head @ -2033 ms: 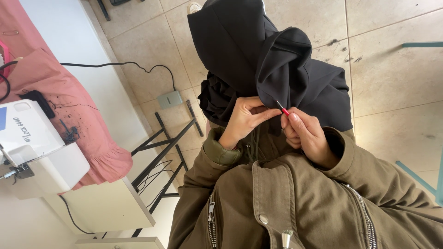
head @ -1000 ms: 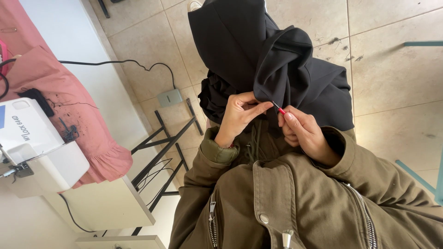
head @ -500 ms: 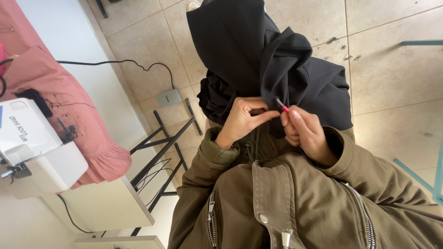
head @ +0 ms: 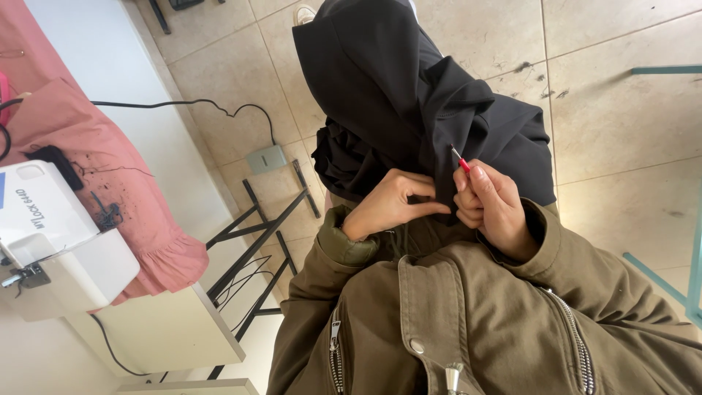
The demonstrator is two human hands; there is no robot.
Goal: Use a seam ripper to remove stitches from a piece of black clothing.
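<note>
A black garment (head: 395, 95) lies bunched over my lap and hangs toward the floor. My left hand (head: 391, 205) pinches a fold of the black fabric near its lower edge. My right hand (head: 493, 208) grips a small red-handled tool (head: 461, 161) with a thin metal tip, and the tip rests against the fabric just above my left fingers. The two hands are almost touching. I wear an olive green jacket (head: 475, 322) with metal zips.
To the left stands a white table (head: 146, 329) with a white sewing machine (head: 51, 234) and pink fabric (head: 95, 168) draped over it. A black cable (head: 190, 106) runs to a grey foot pedal (head: 267, 158) on the tiled floor. Black metal table legs (head: 256, 241) stand beside my left arm.
My hands have shifted slightly along the fold of black fabric, and the red tool's tip points up a little more. The garment has been regathered above my hands.
</note>
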